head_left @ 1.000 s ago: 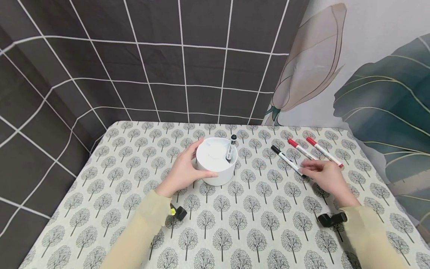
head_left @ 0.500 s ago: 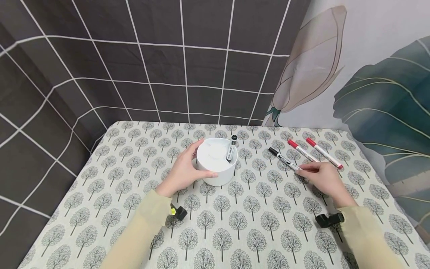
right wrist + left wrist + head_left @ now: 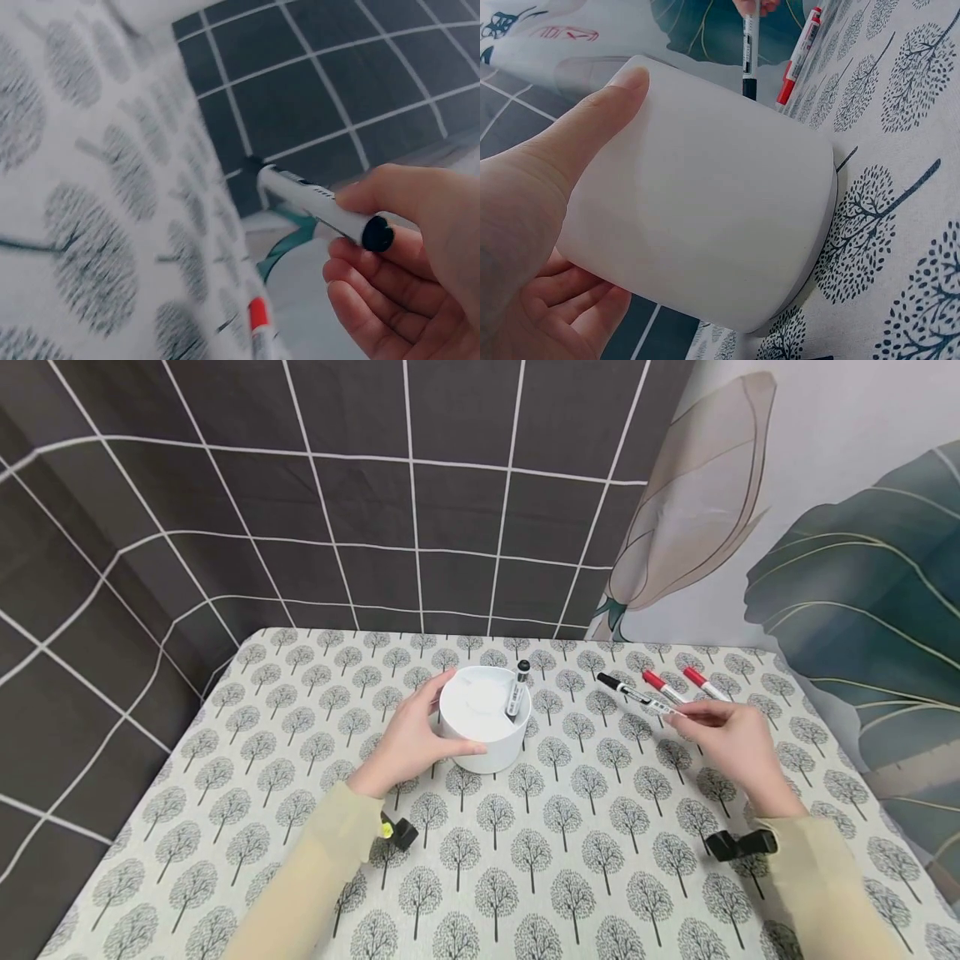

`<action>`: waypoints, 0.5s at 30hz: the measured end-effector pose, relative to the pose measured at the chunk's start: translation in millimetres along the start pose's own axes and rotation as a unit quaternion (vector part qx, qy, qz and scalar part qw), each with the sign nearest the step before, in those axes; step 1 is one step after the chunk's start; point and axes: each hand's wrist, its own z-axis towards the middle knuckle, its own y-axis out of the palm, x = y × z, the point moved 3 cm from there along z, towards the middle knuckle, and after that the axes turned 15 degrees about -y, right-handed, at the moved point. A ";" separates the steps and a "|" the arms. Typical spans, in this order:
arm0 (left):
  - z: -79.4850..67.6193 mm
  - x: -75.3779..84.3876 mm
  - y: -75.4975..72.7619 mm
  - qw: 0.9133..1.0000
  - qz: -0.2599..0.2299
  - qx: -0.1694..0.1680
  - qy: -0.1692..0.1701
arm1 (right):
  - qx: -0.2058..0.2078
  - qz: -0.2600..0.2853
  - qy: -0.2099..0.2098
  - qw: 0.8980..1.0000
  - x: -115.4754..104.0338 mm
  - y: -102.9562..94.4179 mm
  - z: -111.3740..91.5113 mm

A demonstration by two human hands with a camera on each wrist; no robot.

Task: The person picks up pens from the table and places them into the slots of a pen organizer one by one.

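My left hand (image 3: 408, 739) grips the side of a white round container (image 3: 487, 756), thumb at the front and fingers round the far left. Inside it leans a black-capped marker (image 3: 516, 697), its cap above the rim. The left wrist view shows the container's plain wall (image 3: 712, 202) with the thumb laid along it. Over to the right, my right hand (image 3: 733, 745) pinches a second black-capped marker (image 3: 637, 697) near its rear end, cap pointing away to the left. In the right wrist view this marker (image 3: 311, 201) sits between thumb and fingers, raised off the cloth.
Two red-capped markers, a nearer one (image 3: 663, 687) and a farther one (image 3: 705, 683), lie on the cloth behind my right hand, partly covered by it. A tree-patterned tablecloth (image 3: 495, 835) covers the table. A dark gridded curtain (image 3: 360, 502) hangs behind.
My right hand has taken hold of the black marker's rear end and lifted it from the cloth, moving slightly up. The left hand and container have stayed in place.
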 end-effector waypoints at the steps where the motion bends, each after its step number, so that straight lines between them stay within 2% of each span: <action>1: 0.1 0.1 0.0 1.000 0.001 -0.001 0.001 | 0.011 -0.002 0.000 1.000 -4.7 -1.8 0.9; 6: -0.6 0.8 -0.3 1.000 0.006 -0.005 -0.003 | 0.040 0.021 0.006 0.999 -30.2 -10.9 4.9; 15: -1.4 1.1 -0.4 1.000 -0.001 -0.005 -0.008 | 0.070 0.061 -0.020 0.996 -65.9 -16.0 14.8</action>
